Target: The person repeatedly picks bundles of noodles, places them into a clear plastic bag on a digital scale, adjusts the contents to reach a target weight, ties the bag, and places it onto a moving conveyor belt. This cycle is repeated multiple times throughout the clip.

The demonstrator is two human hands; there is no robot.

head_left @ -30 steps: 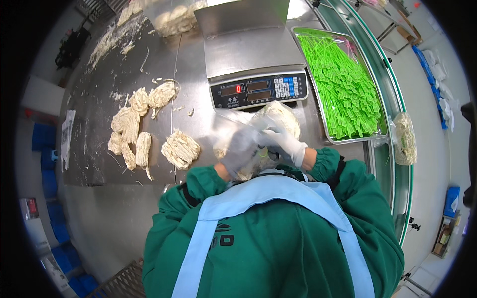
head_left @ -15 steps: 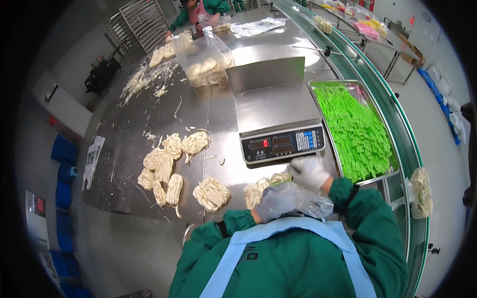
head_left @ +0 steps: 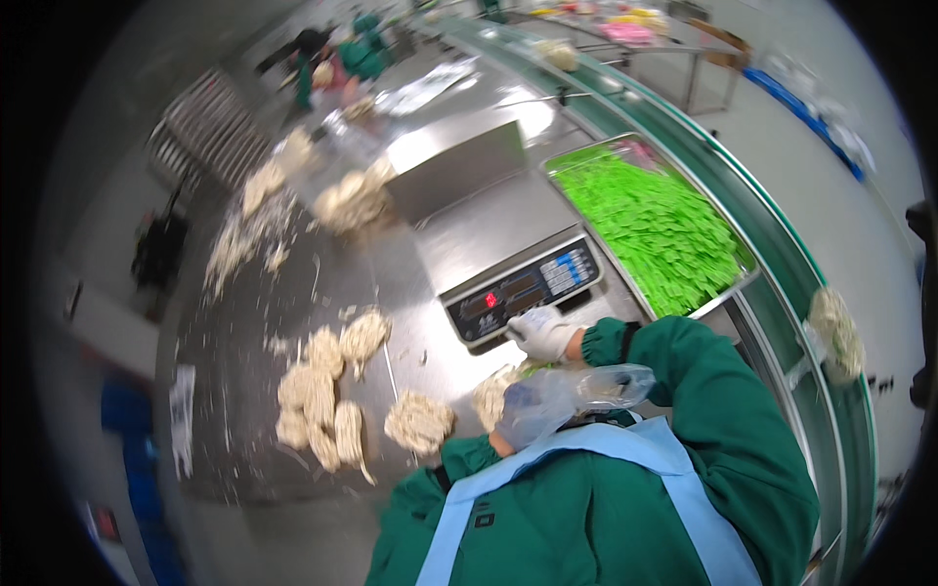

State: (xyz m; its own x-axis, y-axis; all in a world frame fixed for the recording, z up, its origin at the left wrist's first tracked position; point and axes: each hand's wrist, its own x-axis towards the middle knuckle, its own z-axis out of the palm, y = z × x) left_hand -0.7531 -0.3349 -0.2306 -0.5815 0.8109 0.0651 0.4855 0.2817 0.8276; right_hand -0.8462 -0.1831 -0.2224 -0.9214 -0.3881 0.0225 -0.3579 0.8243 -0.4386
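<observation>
My left hand, gloved and close to my apron, is closed on a clear plastic bag whose loose end spreads to the right. A bundle of pale noodles shows just beyond that hand, with a bit of green beside it; whether it lies inside the bag is unclear. My right hand, in a white glove, is at the front edge of the digital scale. Its fingers are curled together, and blur hides anything between them. Another noodle bundle lies to the left of my left hand.
Several noodle bundles lie on the steel table's left part. A tray of bright green plastic strips stands right of the scale, beside a green conveyor carrying bagged noodles. A co-worker is at the far end.
The view has turned and blurred. My right hand has moved left along the scale's front edge, away from the bag. The left hand stays on the bag by the noodles.
</observation>
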